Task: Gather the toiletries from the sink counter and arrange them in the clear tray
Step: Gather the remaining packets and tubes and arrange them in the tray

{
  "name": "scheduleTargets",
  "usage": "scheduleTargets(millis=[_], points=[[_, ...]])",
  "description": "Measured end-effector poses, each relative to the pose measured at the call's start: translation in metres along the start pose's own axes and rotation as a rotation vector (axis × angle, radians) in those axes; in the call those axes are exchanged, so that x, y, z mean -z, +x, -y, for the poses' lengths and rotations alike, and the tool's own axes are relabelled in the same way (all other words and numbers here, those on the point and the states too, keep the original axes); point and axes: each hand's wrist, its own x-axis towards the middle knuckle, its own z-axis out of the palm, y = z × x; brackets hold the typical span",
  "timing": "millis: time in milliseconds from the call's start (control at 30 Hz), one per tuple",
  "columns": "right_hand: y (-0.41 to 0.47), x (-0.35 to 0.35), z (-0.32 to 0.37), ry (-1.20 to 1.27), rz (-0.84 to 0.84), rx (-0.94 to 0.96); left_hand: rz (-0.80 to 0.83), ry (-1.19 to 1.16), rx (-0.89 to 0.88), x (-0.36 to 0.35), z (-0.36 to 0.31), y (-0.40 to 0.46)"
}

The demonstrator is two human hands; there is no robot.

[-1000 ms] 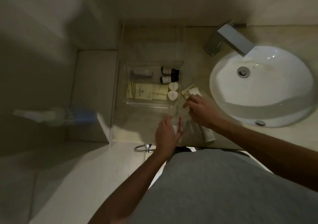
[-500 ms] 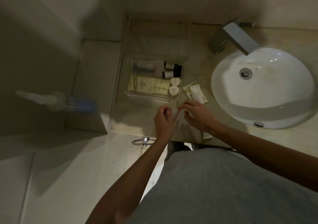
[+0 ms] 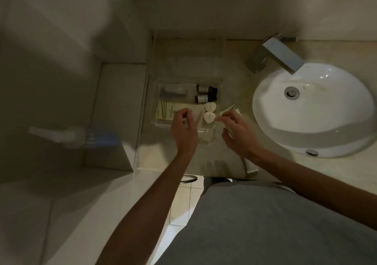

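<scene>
Tray (image 3: 155, 85) already holds bottles (image 3: 206, 93), soaps (image 3: 210, 113) and packets; sachets (image 3: 229, 109) and a tube (image 3: 251, 166) wait on the bench (image 3: 163, 154), both hands' finger grip unclear.

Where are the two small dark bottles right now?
In the head view, the two small dark bottles lie side by side in the clear tray's far right corner, just beyond the heart-shaped white soaps.
</scene>
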Motion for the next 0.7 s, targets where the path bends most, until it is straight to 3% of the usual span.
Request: scheduleTargets(millis=[167,267,367,433,567,700], points=[[0.000,0.001,-0.009,-0.029,0.015,-0.018,-0.058,0.274,-0.445,0.012,0.003,0.091],[0.004,0.003,-0.014,-0.070,0.039,-0.013,0.142,0.525,-0.679,0.006,0.018,0.127],[0.014,0.007,-0.017,-0.144,0.081,-0.026,0.496,0.778,-0.674,0.004,0.042,0.143],[0.021,0.009,-0.018,-0.192,0.111,-0.035,0.596,0.837,-0.717,0.009,0.051,0.149],[0.029,0.010,-0.017,-0.221,0.132,-0.063,0.660,0.880,-0.842,0.011,0.050,0.158],[0.031,0.008,-0.015,-0.270,0.143,-0.067,0.619,0.900,-0.864,0.014,0.052,0.159]])
